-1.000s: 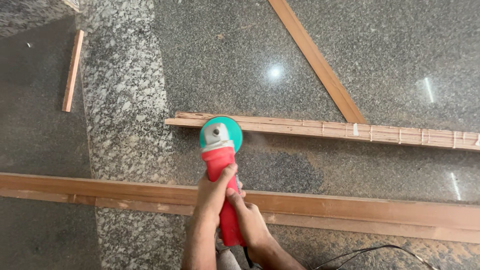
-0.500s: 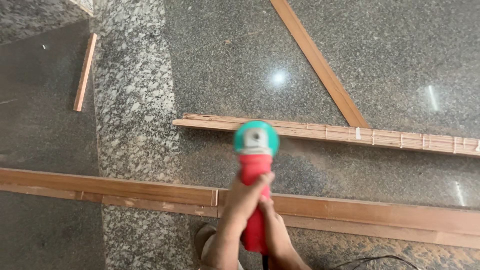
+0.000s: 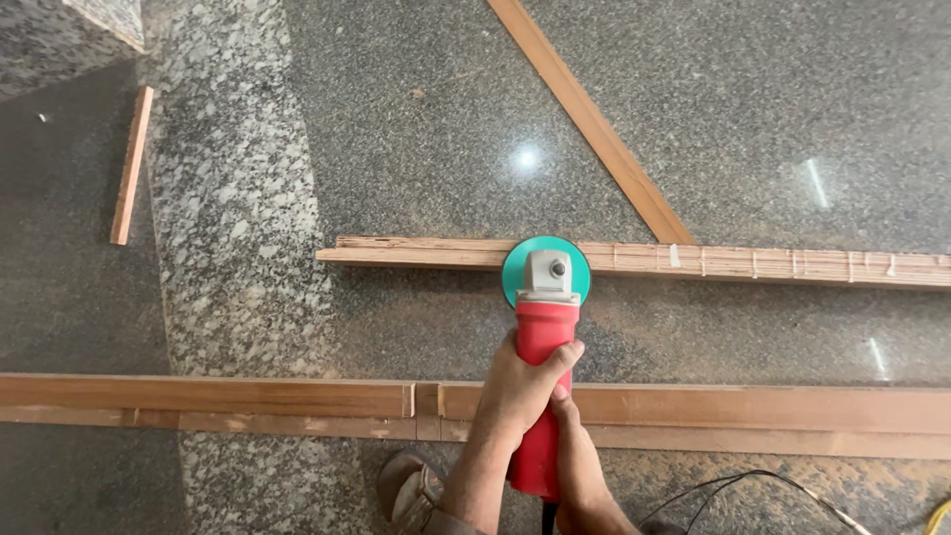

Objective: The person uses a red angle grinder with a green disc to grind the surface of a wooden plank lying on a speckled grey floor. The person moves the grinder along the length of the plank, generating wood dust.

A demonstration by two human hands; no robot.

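Note:
Both hands grip a red angle grinder [image 3: 543,332] with a grey head and a green disc [image 3: 515,269]. My left hand [image 3: 525,381] wraps the middle of the red body. Lower down, my right hand [image 3: 582,468] grips the rear of the handle. The disc rests against the near edge of a thin, pale wood strip [image 3: 773,264] that lies across the granite floor, roughly a third of the way along from its left end.
A long brown wooden moulding [image 3: 248,401] crosses the floor under my forearms. Another strip [image 3: 594,124] lies diagonally beyond, and a short piece [image 3: 131,163] lies at the left. A black cable [image 3: 753,481] trails to the right. My sandalled foot [image 3: 411,485] shows at the bottom.
The grinder and both hands have slid to the right along the pale strip, away from its left end. The grip is the same.

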